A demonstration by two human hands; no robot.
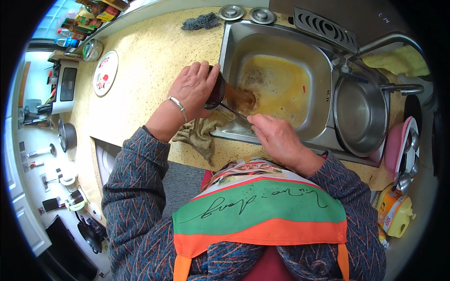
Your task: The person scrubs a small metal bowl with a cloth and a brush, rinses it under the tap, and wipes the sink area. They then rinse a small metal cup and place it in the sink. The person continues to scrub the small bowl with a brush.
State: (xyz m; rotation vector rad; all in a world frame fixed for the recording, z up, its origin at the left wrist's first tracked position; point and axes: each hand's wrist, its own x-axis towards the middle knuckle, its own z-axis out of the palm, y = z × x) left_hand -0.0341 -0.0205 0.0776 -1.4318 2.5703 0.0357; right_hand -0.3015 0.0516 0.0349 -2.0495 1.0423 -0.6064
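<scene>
My left hand (194, 87) grips a dark cup or small bowl (217, 89), tipped sideways over the left rim of the steel sink (277, 38). Brown liquid (237, 95) runs from it into the basin, where yellowish, foamy water (284, 87) covers the bottom and a small red piece (304, 89) lies. In my right hand (276, 138) is a thin dark utensil (233, 111), its far end at the mouth of the vessel; that end's shape is hidden. Below the vessel, a crumpled olive-brown cloth (202, 133) lies over the counter's front edge and touches the sink rim.
A steel pot (362, 116) fills the right basin, near the faucet (404, 87). Two sink strainers (231, 12) and a dark scouring pad (201, 21) lie behind the sink. A white plate with red scraps (105, 73) is at left. A pink basin (393, 151) stands at right.
</scene>
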